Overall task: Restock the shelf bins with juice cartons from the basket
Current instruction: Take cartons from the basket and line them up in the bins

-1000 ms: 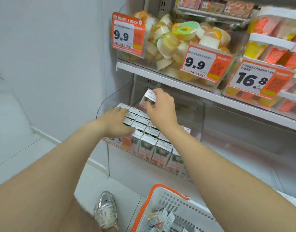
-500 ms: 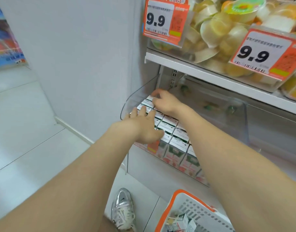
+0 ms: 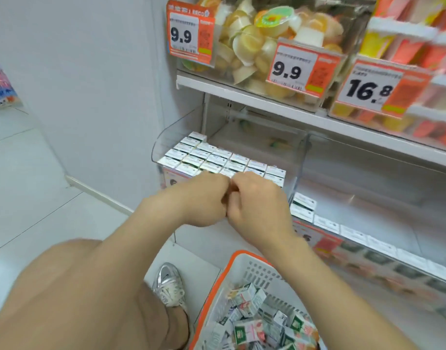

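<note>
Left hand, right hand pulled back from bin, curled, touching.

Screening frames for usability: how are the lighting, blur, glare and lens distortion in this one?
Head view: flat, even light, no hard shadows; 9.9 price tag and carton tops in the clear bin readable; right-edge orange packs motion-smeared; faint reflections on the bin's wall; shelf edge tilted, likely wide-lens skew; basket cartons soft.
</note>
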